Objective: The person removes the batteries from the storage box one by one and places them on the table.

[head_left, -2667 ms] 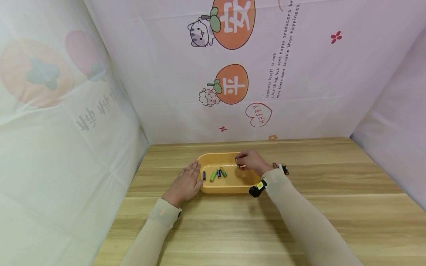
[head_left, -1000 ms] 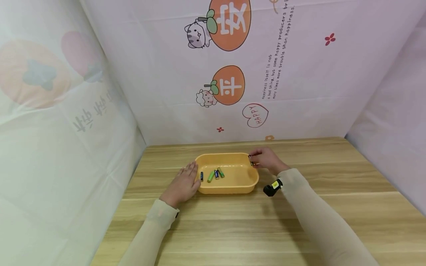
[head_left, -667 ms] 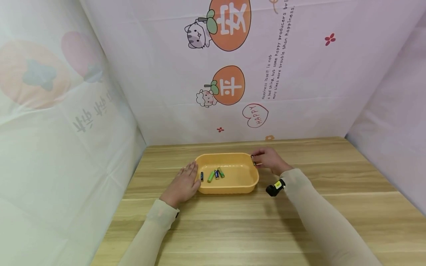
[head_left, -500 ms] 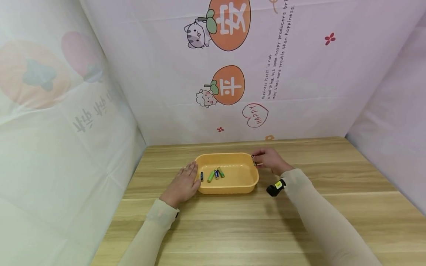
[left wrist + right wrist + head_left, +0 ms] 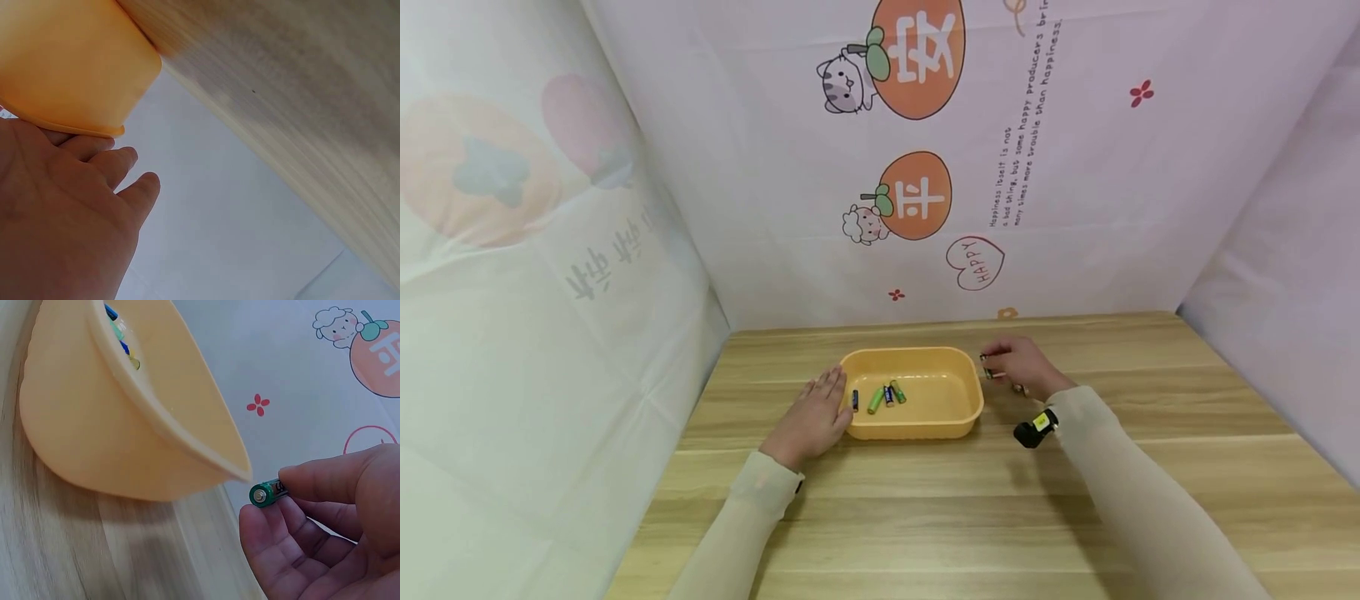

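My left hand [image 5: 808, 422] rests flat on the left rim of a yellow plastic tray [image 5: 917, 431], its fingers straight. In the left wrist view its fingertips [image 5: 125, 156] lie along the tray's rim. My right hand [image 5: 1024, 367] is just outside the tray's right end, pinching a green battery [image 5: 270, 492] between thumb and fingers; the battery's button end points out. Inside the tray, toward the left, lie a dark blue battery [image 5: 855, 400], a light green battery [image 5: 876, 400], a blue battery [image 5: 889, 396] and a green battery [image 5: 898, 392].
More batteries [image 5: 1019, 389] lie on the wooden table [image 5: 910, 517] right of the tray, mostly hidden by my right hand. A black wrist camera [image 5: 1036, 429] hangs at my right cuff. A printed white cloth [image 5: 820, 267] stands behind the table.
My right hand has moved from over the tray's inside, rightward past its right rim, carrying the battery. My left hand keeps its place on the rim; the batteries in the tray lie as before.
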Motion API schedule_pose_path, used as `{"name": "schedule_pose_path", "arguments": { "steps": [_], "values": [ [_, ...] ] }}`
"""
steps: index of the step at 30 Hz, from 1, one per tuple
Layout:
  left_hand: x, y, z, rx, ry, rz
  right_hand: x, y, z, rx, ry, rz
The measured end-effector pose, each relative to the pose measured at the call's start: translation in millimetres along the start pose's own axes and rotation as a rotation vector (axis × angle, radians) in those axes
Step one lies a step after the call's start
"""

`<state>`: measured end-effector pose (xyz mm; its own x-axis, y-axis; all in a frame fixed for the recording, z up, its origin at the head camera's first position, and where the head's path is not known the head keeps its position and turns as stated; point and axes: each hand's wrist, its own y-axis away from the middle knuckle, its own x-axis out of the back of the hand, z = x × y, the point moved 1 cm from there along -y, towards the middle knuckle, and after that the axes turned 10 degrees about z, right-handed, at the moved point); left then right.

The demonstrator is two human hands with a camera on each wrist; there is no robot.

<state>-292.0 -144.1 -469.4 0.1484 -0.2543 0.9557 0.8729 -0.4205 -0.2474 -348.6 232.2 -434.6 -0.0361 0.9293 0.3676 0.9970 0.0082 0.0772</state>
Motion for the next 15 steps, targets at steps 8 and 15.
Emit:
{"name": "schedule_pose_path", "arguments": {
  "steps": [8,15],
  "values": [
    [-0.6,1.5,0.7,0.001,-0.003,0.015,11,1.0,9,0.011,0.049,0.012],
    [-2.2,0.7,0.5,0.007,0.01,0.017,21,1.8,12,0.004,0.05,0.015]
  ]
}}
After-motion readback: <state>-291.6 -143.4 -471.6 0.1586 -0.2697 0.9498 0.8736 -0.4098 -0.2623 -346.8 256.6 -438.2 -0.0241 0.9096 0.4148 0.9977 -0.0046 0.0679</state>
